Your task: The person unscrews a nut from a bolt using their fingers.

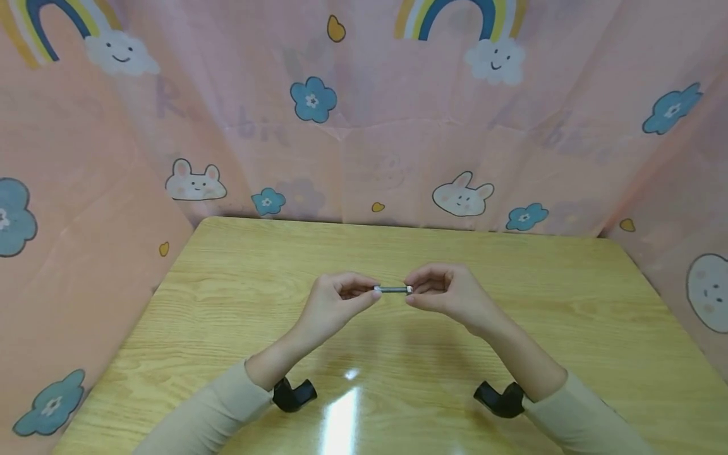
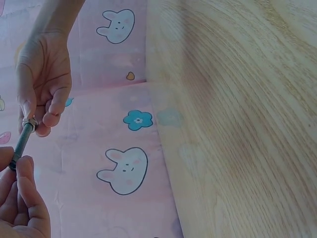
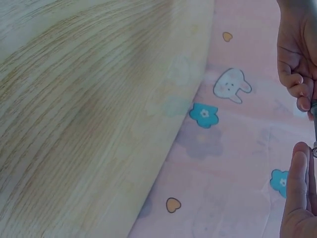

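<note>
A metal bolt (image 1: 392, 290) is held level above the table between both hands. Its threaded shank (image 2: 21, 141) shows bare in the middle. The left hand (image 1: 332, 306) pinches the bolt's left end between thumb and fingertips, partly covering it. At the other end sits a shiny nut (image 1: 409, 290), which the right hand (image 1: 446, 294) pinches by thumb and fingers. From the left wrist, the nut (image 2: 30, 123) appears at the bolt's end, under the right thumb. In the right wrist view the bolt is cut by the picture's edge, beside the right hand (image 3: 298, 193).
A wood-grain table (image 1: 239, 265) lies beneath the hands, with a glare spot near its front. Pink printed cloth (image 1: 364, 158) hangs behind and at both sides. Black devices (image 1: 292, 395) are worn at both wrists.
</note>
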### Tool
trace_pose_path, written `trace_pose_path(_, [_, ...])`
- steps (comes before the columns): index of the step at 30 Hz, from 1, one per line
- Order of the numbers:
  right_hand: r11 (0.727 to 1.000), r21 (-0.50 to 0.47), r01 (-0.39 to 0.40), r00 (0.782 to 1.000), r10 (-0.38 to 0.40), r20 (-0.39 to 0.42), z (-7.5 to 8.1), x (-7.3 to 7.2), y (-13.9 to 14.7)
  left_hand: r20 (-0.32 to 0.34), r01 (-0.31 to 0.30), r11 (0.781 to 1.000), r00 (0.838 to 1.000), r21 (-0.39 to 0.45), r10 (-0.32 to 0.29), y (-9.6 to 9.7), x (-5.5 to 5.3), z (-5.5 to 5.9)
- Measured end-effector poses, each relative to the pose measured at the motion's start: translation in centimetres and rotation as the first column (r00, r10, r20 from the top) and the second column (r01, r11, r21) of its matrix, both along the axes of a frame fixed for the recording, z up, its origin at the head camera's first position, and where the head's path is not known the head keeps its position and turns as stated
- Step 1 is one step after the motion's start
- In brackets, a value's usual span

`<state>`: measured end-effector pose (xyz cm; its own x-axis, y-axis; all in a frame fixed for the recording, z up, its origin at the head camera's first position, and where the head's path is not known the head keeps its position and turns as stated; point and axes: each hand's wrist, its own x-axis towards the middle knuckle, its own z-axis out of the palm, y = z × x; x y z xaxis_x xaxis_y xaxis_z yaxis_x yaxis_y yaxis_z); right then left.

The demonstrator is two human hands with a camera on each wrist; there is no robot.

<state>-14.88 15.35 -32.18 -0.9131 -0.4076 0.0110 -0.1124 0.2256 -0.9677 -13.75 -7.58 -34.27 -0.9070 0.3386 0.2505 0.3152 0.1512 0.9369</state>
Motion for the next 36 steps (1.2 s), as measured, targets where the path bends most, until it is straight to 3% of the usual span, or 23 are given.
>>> trace_pose_path(5, [1.000, 0.001, -0.022, 1.000, 0.022, 0.002, -0.03, 0.12, 0.19, 0.003, 0.013, 1.000, 1.000, 0.014, -0.013, 0.08, 0.18, 0.01])
trace_pose_path(13, [0.999, 0.015, -0.034, 0.995, 0.032, 0.090, -0.20, -0.26, 0.26, -0.017, 0.024, 1.000, 1.000, 0.007, -0.023, 0.03, 0.23, 0.22])
trace_pose_path(25, [0.999, 0.009, -0.036, 0.999, 0.037, -0.008, -0.11, -0.01, 0.09, -0.009, 0.005, 1.000, 1.000, -0.013, -0.005, 0.17, 0.28, 0.46])
trace_pose_path(36, [0.999, 0.023, -0.035, 0.997, 0.033, 0.073, 0.39, -0.12, 0.51, -0.006, 0.007, 1.000, 1.000, -0.001, -0.007, 0.41, 0.39, 0.53])
